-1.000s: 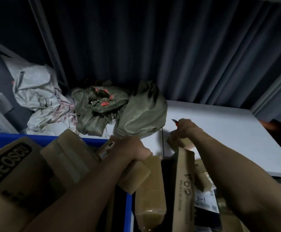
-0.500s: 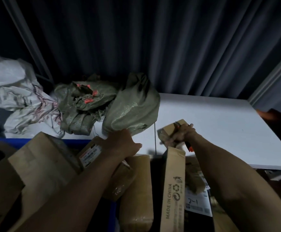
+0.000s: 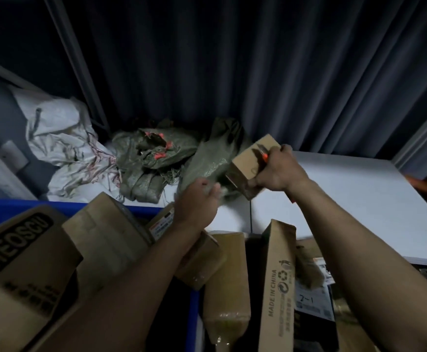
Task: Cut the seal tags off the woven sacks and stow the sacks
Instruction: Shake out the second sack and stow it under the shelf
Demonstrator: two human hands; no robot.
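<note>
Green woven sacks [image 3: 154,161] with orange-red seal tags [image 3: 159,155] lie heaped at the back of the white table [image 3: 347,199]. A fuller green sack [image 3: 207,161] leans beside them. My left hand [image 3: 198,199] reaches to that sack's lower edge; its fingers are blurred against the fabric. My right hand [image 3: 276,170] holds a small cardboard box [image 3: 250,163] lifted above the table, together with an orange-handled cutter [image 3: 263,152] lying against the box's top.
A crumpled white sack [image 3: 62,146] lies at the back left. A blue bin [image 3: 4,208] at the front left holds several cardboard boxes [image 3: 22,250]. More parcels, one a tall box [image 3: 278,283], stand in front. A dark curtain [image 3: 232,59] hangs behind.
My right hand has lifted the small box up and away from the parcels below. My left hand has left the parcels and reached forward to the green sack.
</note>
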